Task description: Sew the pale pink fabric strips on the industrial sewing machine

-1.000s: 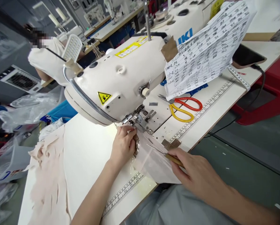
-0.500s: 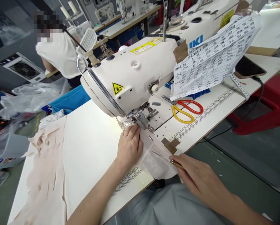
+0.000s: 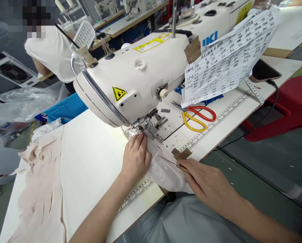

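My left hand (image 3: pixel 136 156) lies against the sewing machine's (image 3: pixel 130 77) needle area. Its fingers are bent and pressed together on a sheer pale fabric (image 3: pixel 167 173), and the fingertips are partly hidden by the presser parts. The fabric runs toward me, its near end over the table edge. In my right hand (image 3: pixel 208 184) is an awl (image 3: pixel 183 168) with a wooden handle, fingers wrapped round it. The awl's thin metal tip points left over the fabric. Scissors (image 3: pixel 198 118) with one red and one yellow handle lie right of the needle area.
Pale pink fabric pieces (image 3: pixel 39 189) lie on the table's left side. A handwritten sheet (image 3: pixel 224 60) hangs at the machine's right, near a phone (image 3: pixel 266 71). A red stool (image 3: pixel 279 108) stands beyond the table edge. Another person (image 3: pixel 56 50) sits at the back left.
The view has shifted, so most things appear slightly further left. The fabric's near end has changed shape a little. Both hands keep their holds beside the machine.
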The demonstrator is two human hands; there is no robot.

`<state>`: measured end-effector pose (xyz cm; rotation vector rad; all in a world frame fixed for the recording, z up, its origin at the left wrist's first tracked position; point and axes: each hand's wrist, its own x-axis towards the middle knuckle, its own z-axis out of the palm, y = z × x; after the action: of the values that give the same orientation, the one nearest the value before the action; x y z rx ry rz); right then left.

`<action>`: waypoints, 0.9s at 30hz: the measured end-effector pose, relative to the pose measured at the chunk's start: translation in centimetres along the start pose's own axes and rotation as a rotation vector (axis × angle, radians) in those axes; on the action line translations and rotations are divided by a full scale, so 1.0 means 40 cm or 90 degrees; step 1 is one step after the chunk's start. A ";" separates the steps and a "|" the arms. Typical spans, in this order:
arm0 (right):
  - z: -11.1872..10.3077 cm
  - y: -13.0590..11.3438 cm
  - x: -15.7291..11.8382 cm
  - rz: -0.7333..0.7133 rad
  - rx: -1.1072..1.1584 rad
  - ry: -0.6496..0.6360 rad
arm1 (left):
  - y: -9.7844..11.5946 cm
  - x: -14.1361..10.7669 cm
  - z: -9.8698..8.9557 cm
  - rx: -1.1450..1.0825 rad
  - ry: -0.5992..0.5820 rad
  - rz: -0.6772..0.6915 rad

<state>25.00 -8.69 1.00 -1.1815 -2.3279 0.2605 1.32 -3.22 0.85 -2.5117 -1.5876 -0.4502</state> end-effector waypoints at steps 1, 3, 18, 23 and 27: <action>0.000 0.000 0.003 0.001 -0.010 -0.001 | 0.001 0.000 0.000 0.003 -0.003 -0.001; 0.000 0.000 0.008 0.004 -0.027 -0.002 | 0.006 0.001 -0.001 0.007 -0.010 -0.007; -0.003 -0.011 0.049 0.009 -0.056 -0.052 | 0.041 -0.018 -0.008 0.034 -0.017 0.012; -0.004 -0.017 0.060 0.020 -0.052 -0.086 | 0.043 -0.019 -0.011 0.045 -0.011 0.032; -0.002 -0.020 0.071 0.035 -0.048 -0.111 | 0.045 -0.020 -0.014 0.030 0.002 0.047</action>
<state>23.09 -6.93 2.39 -1.3077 -2.4773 0.3085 2.51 -4.83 1.20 -2.5228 -1.4814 -0.4024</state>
